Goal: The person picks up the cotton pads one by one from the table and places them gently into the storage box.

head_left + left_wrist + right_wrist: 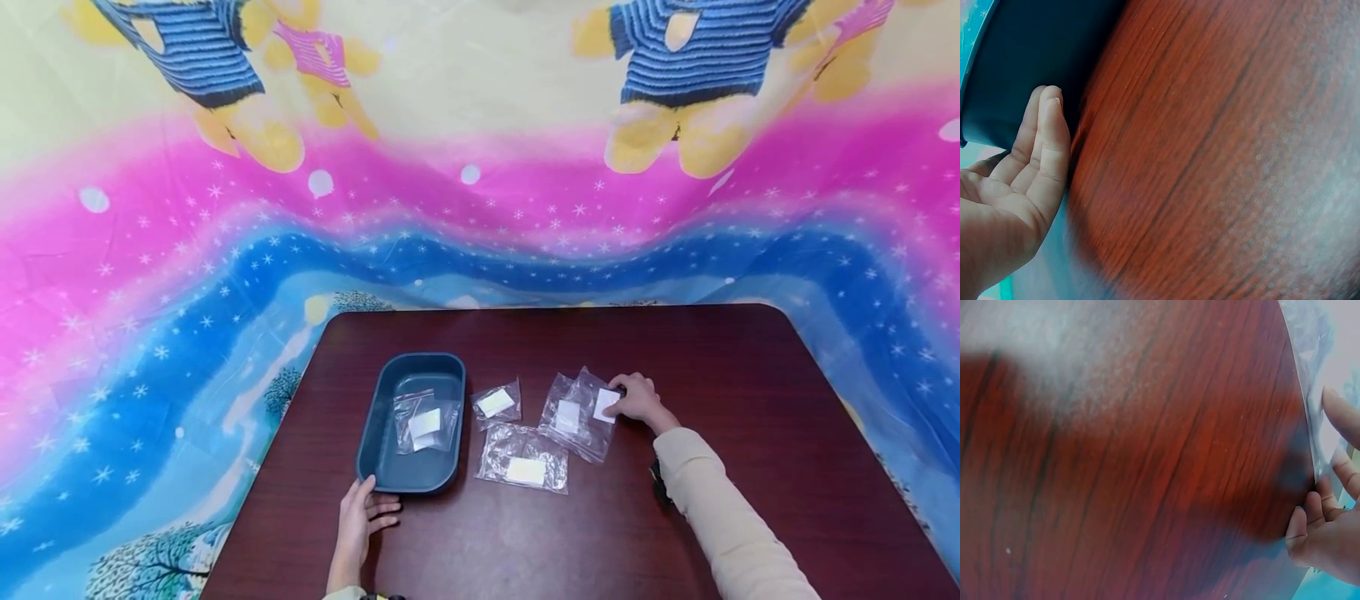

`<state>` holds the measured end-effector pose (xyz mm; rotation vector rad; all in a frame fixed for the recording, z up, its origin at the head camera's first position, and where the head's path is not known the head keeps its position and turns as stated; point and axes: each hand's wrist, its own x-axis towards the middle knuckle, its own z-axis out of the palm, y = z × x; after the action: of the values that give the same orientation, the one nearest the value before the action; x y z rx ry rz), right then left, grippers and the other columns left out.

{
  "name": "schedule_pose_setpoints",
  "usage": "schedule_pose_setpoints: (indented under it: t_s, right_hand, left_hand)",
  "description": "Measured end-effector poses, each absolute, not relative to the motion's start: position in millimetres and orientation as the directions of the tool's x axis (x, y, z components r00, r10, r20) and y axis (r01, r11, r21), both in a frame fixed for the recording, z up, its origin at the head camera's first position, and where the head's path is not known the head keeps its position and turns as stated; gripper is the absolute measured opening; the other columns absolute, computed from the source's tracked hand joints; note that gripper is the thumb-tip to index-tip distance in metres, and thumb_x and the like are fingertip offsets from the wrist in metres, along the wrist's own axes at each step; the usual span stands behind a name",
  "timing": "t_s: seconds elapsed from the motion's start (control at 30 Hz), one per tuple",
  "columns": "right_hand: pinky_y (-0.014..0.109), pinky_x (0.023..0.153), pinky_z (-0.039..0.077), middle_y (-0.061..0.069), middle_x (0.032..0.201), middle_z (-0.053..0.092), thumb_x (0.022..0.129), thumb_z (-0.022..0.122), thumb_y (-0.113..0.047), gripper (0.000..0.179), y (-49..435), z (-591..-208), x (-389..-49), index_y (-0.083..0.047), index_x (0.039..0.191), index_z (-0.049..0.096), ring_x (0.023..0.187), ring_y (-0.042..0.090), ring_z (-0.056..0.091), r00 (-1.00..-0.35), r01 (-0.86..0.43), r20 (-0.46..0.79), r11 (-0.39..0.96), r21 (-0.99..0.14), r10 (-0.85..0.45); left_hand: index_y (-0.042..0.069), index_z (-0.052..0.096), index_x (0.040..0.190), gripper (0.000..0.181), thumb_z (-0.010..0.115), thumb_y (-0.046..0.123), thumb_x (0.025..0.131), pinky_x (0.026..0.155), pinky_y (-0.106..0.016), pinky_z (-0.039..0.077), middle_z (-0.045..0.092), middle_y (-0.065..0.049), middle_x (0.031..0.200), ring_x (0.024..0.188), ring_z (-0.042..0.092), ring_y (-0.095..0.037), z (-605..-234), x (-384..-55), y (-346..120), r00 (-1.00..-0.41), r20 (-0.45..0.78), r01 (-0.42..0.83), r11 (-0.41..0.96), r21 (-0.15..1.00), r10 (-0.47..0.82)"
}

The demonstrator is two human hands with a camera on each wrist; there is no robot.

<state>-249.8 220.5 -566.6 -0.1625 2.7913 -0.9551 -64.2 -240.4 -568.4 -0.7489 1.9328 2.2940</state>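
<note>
The right hand [637, 398] pinches the right edge of the outer clear bag [597, 437], thumb by its white label; the right wrist view shows the plastic between thumb and forefinger. This bag overlaps a labelled neighbouring bag [567, 417], right of centre on the worktop [720, 358].

The left hand [356, 525] is at the near left corner of the blue tray [408, 475]. Its thumb touches the rim; its fingers are extended, lying close to the outer wall, as the left wrist view confirms.

Inside the tray lie overlapping clear bags [425, 423] with white labels. A small bag [496, 403] lies just right of the tray, with a wide bag [525, 462] on its near side; both carry white labels.

A light sleeve [727, 508] covers the right forearm. A printed cloth [480, 208] hangs beyond the worktop's far edge.
</note>
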Motion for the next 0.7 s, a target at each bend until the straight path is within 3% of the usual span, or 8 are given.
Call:
schedule_pose_setpoints:
  t_s: [0.3,0.6,0.7]
  right_hand:
    - [0.048,0.078,0.039,0.022,0.096,0.054,0.064,0.079,-0.016,0.043,221.1,-570.7,-249.6,0.003,0.093,0.054,0.092,0.039,0.044,-0.988,-0.018,-0.108,0.778,-0.628,-0.111]
    - [0.041,0.071,0.044,0.019,0.084,0.061,0.063,0.073,-0.005,0.03,223.5,-567.1,-248.0,0.004,0.089,0.06,0.08,0.033,0.054,-0.996,-0.047,-0.019,0.719,-0.693,-0.084]
    - [0.034,0.065,0.047,0.019,0.083,0.063,0.065,0.071,-0.002,0.028,226.1,-564.3,-248.6,0.006,0.09,0.062,0.073,0.025,0.057,-0.997,-0.023,-0.034,0.657,-0.754,-0.074]
  left_hand:
    - [-0.005,0.032,0.122,0.041,0.039,0.027,0.098,0.054,-0.036,0.054,0.065,-0.012,0.071,0.064,0.064,-0.021,-569.9,-65.2,-240.2,-0.884,-0.386,-0.336,-0.218,0.916,-0.263]
    - [-0.005,0.028,0.128,0.046,0.038,0.028,0.098,0.053,-0.035,0.054,0.064,-0.011,0.071,0.064,0.064,-0.02,-569.6,-63.5,-240.6,-0.885,-0.385,-0.336,-0.212,0.917,-0.263]
    - [-0.005,0.03,0.126,0.044,0.038,0.027,0.098,0.053,-0.035,0.054,0.064,-0.011,0.071,0.064,0.064,-0.021,-568.8,-63.8,-240.7,-0.886,-0.381,-0.331,-0.213,0.919,-0.264]
